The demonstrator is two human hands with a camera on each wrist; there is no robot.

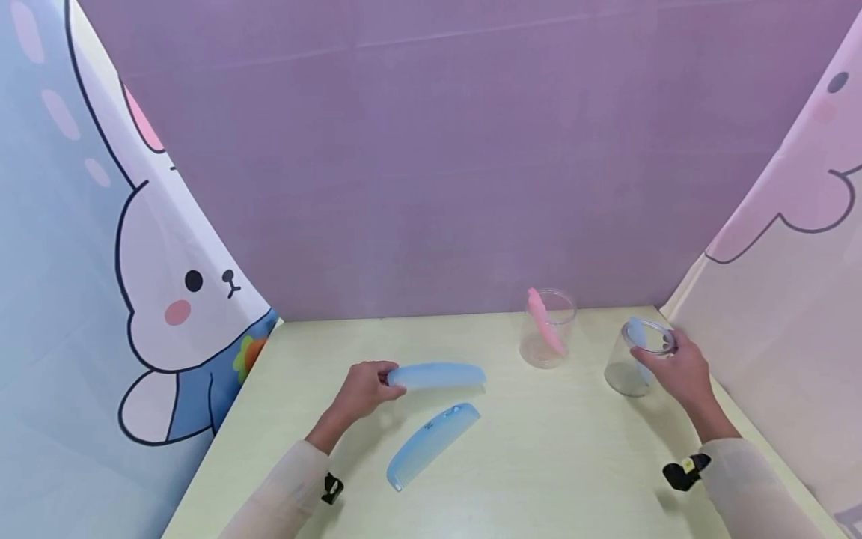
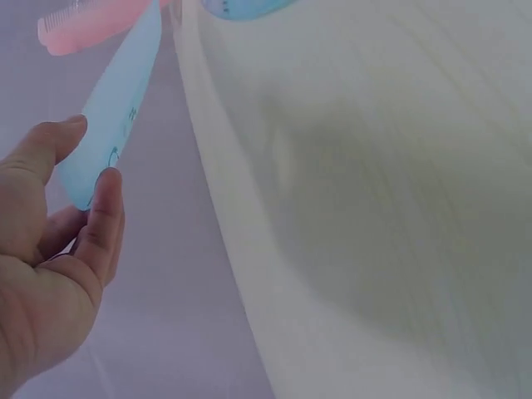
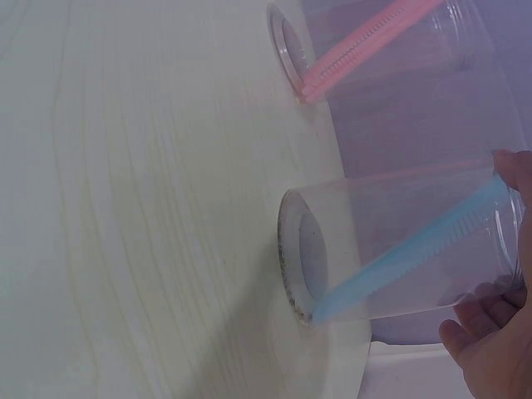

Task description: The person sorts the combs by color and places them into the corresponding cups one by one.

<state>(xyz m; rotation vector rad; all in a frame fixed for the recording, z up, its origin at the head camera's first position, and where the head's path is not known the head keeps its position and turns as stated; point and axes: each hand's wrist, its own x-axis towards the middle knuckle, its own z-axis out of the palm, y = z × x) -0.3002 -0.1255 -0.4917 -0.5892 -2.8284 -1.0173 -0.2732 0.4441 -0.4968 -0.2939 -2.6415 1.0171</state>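
Between thumb and fingers, my left hand [image 1: 364, 388] pinches one end of a light blue comb [image 1: 438, 375], raised over the table with its teeth downward. A second blue comb [image 1: 431, 445] lies flat and slanted just nearer to me. On the right, my right hand [image 1: 680, 370] grips a clear plastic cup [image 1: 618, 368] near its rim. Inside that cup leans another blue comb [image 3: 399, 253]. Whether the cup's base touches the table I cannot tell. A pink comb [image 1: 544, 322] leans in another clear cup [image 1: 533, 350], which stands farther back, left of the gripped one.
The pale wood-grain table [image 1: 539, 464] ends at a purple cloth wall [image 1: 431, 187] behind. Printed cloth hangs along both sides, a rabbit curtain [image 1: 155, 299] on the left and a pinkish one [image 1: 795, 314] close to the right arm.
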